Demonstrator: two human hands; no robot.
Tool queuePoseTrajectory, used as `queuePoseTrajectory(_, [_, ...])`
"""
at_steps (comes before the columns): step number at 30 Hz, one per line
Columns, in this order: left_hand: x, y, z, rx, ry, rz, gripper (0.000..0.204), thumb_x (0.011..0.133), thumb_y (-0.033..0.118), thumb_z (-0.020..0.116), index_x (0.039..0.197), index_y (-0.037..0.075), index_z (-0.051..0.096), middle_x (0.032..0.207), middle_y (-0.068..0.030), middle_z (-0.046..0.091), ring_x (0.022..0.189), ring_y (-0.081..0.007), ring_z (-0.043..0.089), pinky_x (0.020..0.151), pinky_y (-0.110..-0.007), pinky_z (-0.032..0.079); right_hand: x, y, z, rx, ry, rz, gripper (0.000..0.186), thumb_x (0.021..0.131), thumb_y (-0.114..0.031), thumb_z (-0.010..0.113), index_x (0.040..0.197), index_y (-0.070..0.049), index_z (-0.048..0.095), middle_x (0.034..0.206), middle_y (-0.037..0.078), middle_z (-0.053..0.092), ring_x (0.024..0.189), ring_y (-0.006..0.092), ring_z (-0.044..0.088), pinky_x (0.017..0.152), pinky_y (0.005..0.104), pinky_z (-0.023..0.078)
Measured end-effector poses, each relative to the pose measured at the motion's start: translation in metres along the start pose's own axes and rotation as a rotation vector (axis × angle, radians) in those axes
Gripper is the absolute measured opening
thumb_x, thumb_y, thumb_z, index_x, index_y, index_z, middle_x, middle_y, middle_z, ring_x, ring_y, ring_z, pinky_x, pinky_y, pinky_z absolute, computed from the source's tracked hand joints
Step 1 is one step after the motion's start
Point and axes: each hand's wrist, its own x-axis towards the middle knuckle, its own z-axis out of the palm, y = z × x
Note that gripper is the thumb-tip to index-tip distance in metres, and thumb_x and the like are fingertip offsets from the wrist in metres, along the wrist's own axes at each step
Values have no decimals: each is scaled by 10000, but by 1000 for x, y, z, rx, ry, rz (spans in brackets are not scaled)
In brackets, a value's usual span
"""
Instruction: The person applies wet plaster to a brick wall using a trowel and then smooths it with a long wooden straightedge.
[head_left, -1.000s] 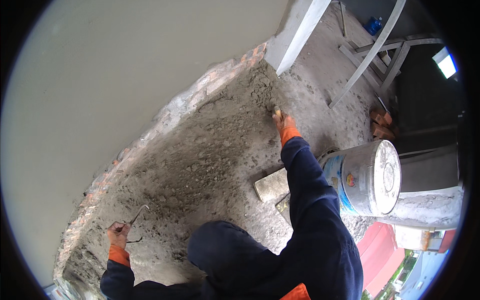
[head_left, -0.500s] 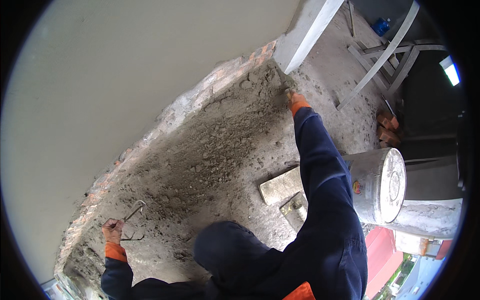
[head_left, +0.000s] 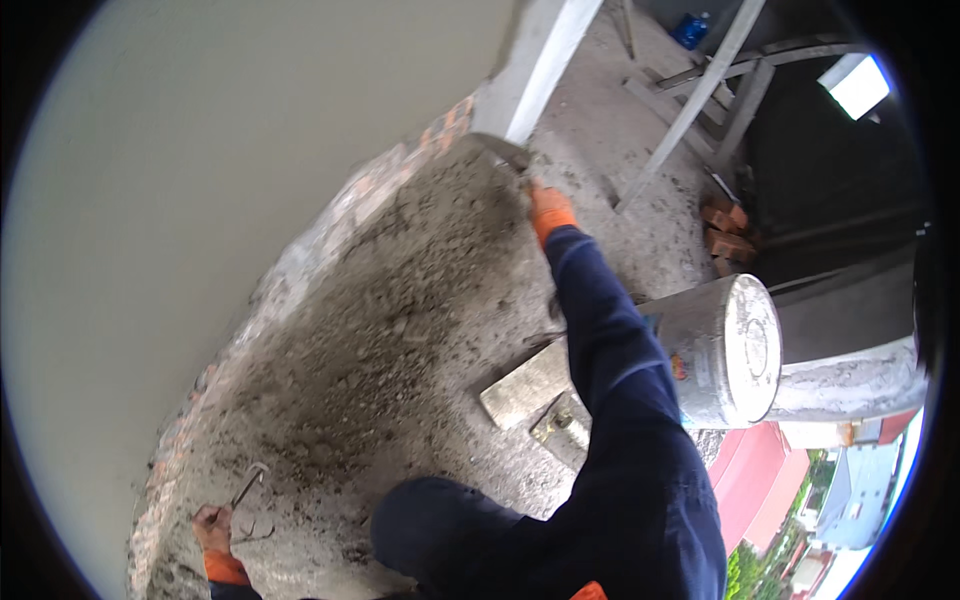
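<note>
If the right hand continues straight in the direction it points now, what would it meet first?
Beyond the trowel it holds, the right hand would probably meet the pale column first, near its foot; depth is unclear.

Building site: part-plastered brick wall [head_left: 250, 180], loose rubble [head_left: 370, 310], piled bricks [head_left: 728, 243].

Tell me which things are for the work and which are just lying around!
Seemingly for the work:
trowel in the right hand
bent rod in the left hand
crumbly grey material

Probably just lying around:
blue bottle
bricks
bucket
</note>
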Motion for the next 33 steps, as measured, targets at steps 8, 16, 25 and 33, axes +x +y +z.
queuePoseTrajectory(8, [24, -24, -18, 386, 36, 276, 182, 827, 266, 680, 775, 95, 648, 660, -27, 601, 624, -132, 505, 600, -295, 429, -7, 8, -24, -155, -251, -235, 176, 893, -185, 499, 1027, -74, 527, 894, 119, 675, 866, 266, 666, 684, 382, 535])
queuePoseTrajectory(16, [0, 26, 12, 373, 80, 231, 198, 814, 276, 660, 781, 86, 616, 638, -43, 576, 523, -133, 484, 515, -309, 390, 25, -19, 43, 213, -340, 151, 321, 808, -173, 588, 1103, -46, 576, 1013, 184, 649, 980, 358, 614, 860, 441, 482])
queuePoseTrajectory(25, [-2, 28, 9, -147, 49, 98, 197, 771, 103, 748, 666, 76, 584, 517, 53, 494, 408, -27, 384, 382, -202, 278, -18, -18, 123, 617, -651, 168, 504, 771, -301, 665, 1205, -110, 495, 1142, 180, 566, 1025, 290, 569, 893, 352, 457])
queuePoseTrajectory(33, [29, 43, -10, -47, 51, -91, 202, 759, 151, 767, 691, 75, 593, 524, 29, 525, 361, -40, 391, 333, -191, 267, -113, 10, 63, 250, -392, -175, 440, 722, -162, 617, 1129, -123, 455, 842, 210, 610, 833, 406, 597, 731, 491, 470])
